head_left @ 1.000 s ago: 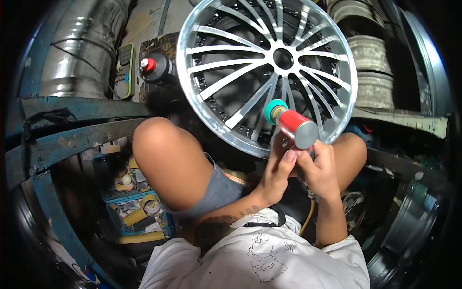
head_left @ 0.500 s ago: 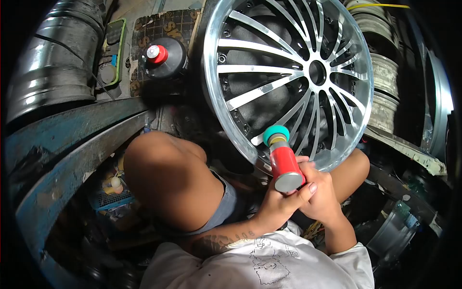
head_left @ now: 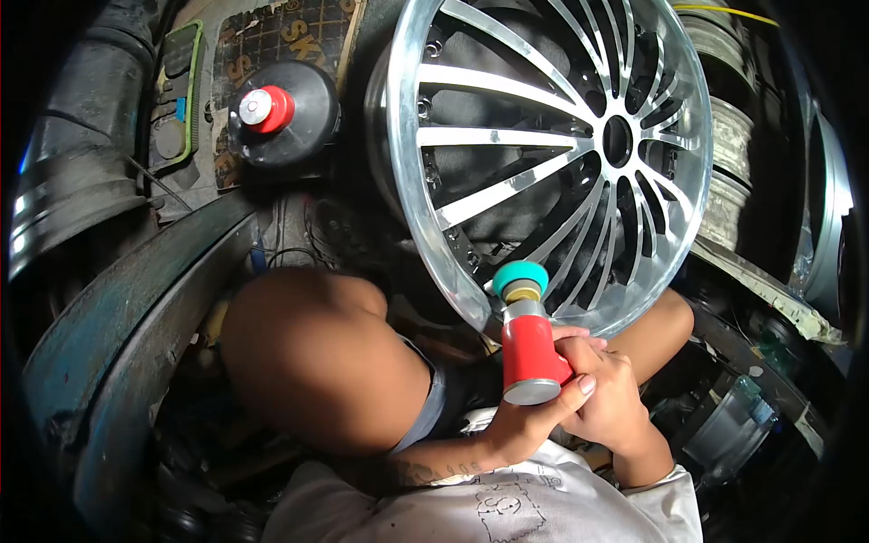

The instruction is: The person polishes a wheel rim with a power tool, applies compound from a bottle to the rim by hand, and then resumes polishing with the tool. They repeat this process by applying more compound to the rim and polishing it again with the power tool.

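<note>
A small red air sander or polisher (head_left: pixel 528 348) with a teal round pad and a silver end cap stands at the near edge of the wheel rim. My left hand (head_left: pixel 529 421) is closed around its handle, thumb on the near side. Over the left fingers wraps my right hand (head_left: pixel 602 385), also closed at the handle, which the hands mostly hide. The teal pad (head_left: pixel 520 277) is over the lower part of the rim; whether it touches cannot be made out. The alloy wheel (head_left: pixel 543 138), with bright spokes and dark gaps, leans between my knees.
A black rounded container with a red collar (head_left: pixel 281 109) stands on a printed board at the upper left. Stacked wheel rims (head_left: pixel 729 145) line the right side, and a large rim (head_left: pixel 81 172) lies far left. A blue metal beam (head_left: pixel 118 308) runs beside my left knee.
The sander has come slightly nearer my body and tilted more upright, both hands moving with it. The view has shifted, so the wheel appears slightly further right and lower.
</note>
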Tool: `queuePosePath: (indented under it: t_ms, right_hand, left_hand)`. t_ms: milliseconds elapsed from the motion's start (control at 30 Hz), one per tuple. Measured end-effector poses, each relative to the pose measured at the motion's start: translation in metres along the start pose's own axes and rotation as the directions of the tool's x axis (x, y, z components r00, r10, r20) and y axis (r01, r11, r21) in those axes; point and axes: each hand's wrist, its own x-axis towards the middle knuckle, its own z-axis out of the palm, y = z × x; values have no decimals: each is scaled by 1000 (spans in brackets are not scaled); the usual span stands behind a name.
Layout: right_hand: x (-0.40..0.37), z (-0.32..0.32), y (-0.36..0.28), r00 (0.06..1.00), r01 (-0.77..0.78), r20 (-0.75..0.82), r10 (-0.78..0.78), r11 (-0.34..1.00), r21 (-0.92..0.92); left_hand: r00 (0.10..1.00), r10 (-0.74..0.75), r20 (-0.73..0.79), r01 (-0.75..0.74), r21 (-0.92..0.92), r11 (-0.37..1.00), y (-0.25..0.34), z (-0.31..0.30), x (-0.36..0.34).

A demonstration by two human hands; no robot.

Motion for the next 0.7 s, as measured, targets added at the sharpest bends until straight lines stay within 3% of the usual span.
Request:
queuePosePath:
  t_ms: [500, 700]
  right_hand:
    - [10, 1, 6, 998, 60, 10, -60, 998, 7]
    - [10, 0, 7, 997, 70, 19, -70, 997, -17]
  left_hand:
    - [998, 54, -13, -54, -10, 998, -3, -4, 5]
    - [999, 11, -34, -11, 14, 1000, 1, -2, 7]
